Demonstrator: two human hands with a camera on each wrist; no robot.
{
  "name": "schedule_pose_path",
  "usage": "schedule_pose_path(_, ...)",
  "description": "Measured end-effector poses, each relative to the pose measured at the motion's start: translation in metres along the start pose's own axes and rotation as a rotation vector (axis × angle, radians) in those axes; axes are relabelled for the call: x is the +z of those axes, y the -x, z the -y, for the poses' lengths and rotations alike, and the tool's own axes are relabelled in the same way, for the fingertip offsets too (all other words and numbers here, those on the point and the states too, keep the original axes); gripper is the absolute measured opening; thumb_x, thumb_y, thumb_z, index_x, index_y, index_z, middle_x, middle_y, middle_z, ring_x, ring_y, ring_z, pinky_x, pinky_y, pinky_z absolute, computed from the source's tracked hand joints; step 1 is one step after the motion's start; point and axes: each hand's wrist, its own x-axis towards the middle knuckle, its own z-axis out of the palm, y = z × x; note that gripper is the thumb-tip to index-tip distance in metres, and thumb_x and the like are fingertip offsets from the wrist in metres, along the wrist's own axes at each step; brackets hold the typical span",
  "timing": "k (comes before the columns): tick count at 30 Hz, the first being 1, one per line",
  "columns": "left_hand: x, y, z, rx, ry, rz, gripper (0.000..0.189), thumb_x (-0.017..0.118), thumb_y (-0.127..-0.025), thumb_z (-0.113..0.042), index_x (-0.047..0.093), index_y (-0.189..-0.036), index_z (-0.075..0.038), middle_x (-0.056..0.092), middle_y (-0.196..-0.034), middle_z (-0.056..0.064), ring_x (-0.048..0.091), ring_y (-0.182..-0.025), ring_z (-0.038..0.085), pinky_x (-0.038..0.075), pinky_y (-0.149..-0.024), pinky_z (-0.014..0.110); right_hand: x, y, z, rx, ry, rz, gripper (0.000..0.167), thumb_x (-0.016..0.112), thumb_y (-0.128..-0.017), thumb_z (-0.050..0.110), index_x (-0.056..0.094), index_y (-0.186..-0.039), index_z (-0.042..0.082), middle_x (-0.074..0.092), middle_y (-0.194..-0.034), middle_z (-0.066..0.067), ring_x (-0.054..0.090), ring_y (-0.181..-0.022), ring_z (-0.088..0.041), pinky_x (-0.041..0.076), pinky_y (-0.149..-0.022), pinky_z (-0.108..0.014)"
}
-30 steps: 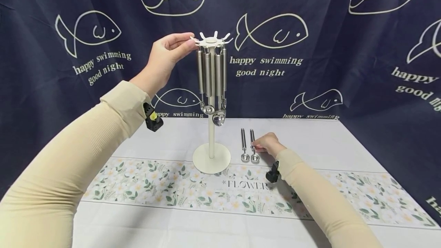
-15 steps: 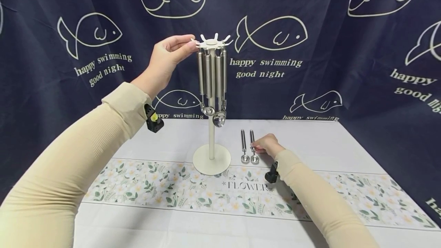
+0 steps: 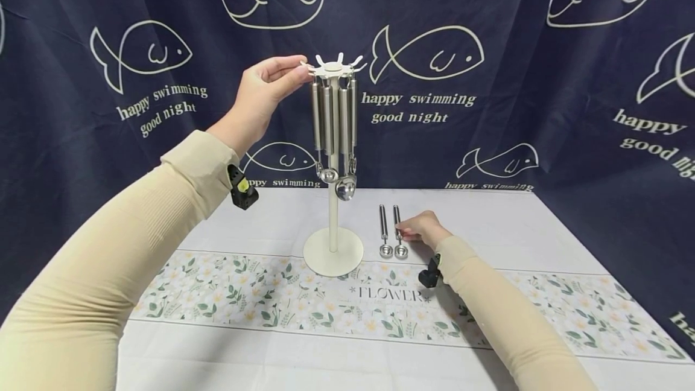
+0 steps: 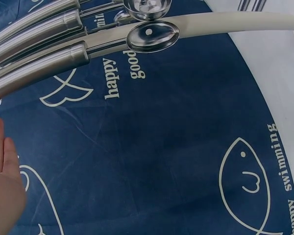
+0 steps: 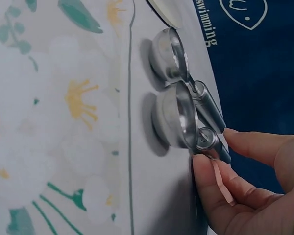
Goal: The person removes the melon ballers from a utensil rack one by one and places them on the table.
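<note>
A white utensil rack (image 3: 333,216) stands upright on a round base. At its top my left hand (image 3: 260,89) pinches one of the hooks between thumb and fingers; in the left wrist view only part of that hand (image 4: 5,181) shows. Several steel-handled utensils (image 3: 328,119) hang below the hooks, their small bowls at the bottom. Two measuring spoons lie side by side to the right of the base. My right hand (image 3: 423,228) pinches the handle of the right measuring spoon (image 3: 400,251), whose bowl lies near the table. The left measuring spoon (image 3: 386,251) lies just beside it, untouched.
A white tablecloth (image 3: 271,361) with a floral strip (image 3: 217,294) covers the table. Behind hangs a dark blue curtain (image 3: 488,137) with fish drawings, close to the rack. Black wrist cameras (image 3: 243,189) are strapped on both forearms.
The view has shifted very slightly. Both hands, the rack and the two measuring spoons stay in nearly the same places.
</note>
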Motion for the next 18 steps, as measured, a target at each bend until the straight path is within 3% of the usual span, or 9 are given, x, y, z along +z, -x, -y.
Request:
schedule_pose_path(8, 0.001, 0.001, 0.000, -0.002, -0.001, -0.002, 0.037, 0.067, -0.089, -0.003, 0.059, -0.123, 0.008, 0.072, -0.090, 0.000, 0.070, -0.088, 0.009, 0.048, -0.101, 0.025, -0.004, 0.009, 0.007, -0.039, -0.060, 0.022, 0.047, 0.072, -0.082, -0.001, 0.050, -0.120, -0.016, 0.058, -0.051, 0.003, 0.062, -0.045, -0.006, 0.059, -0.060, -0.021)
schedule_pose_path(18, 0.002, 0.002, 0.001, 0.003, 0.000, -0.009, 0.037, 0.067, -0.089, -0.003, 0.058, -0.123, 0.009, 0.072, -0.088, -0.001, 0.069, -0.087, 0.009, 0.048, -0.101, 0.024, -0.010, 0.018, 0.022, -0.134, -0.166, 0.089, 0.032, 0.068, -0.084, -0.006, 0.056, -0.113, -0.015, 0.064, -0.063, -0.001, 0.064, -0.059, -0.007, 0.058, -0.083, -0.033)
